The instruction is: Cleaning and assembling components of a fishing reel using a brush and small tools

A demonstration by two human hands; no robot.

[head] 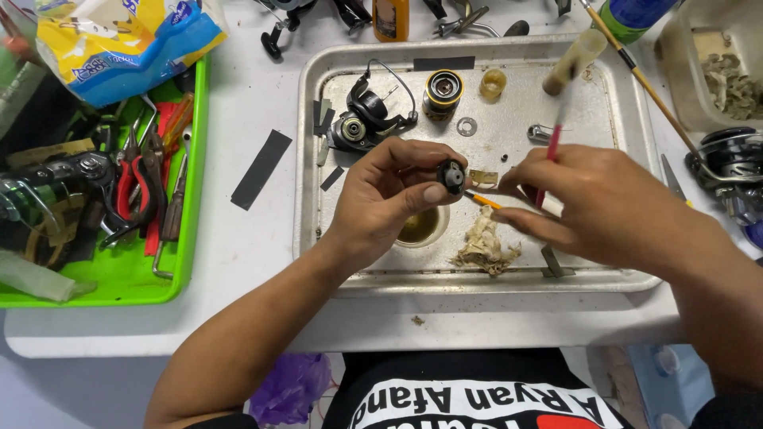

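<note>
My left hand (389,199) pinches a small round black reel part (453,175) above a metal tray (318,159). My right hand (604,206) holds a thin brush with a red handle (550,155) and an orange tip (482,200) that points at the black part. On the tray lie a black fishing reel body (362,119), a gold and black spool (443,91), a washer (466,126), a small yellow cup (493,83) and a crumpled dirty rag (485,246). A small dish of dark oil (421,229) sits under my left thumb.
A green tray (119,270) at the left holds pliers, screwdrivers and another reel. A yellow and blue bag (119,40) lies at its far end. A black strip (262,168) rests on the white table. Another reel (731,163) and a tub (715,63) stand at the right.
</note>
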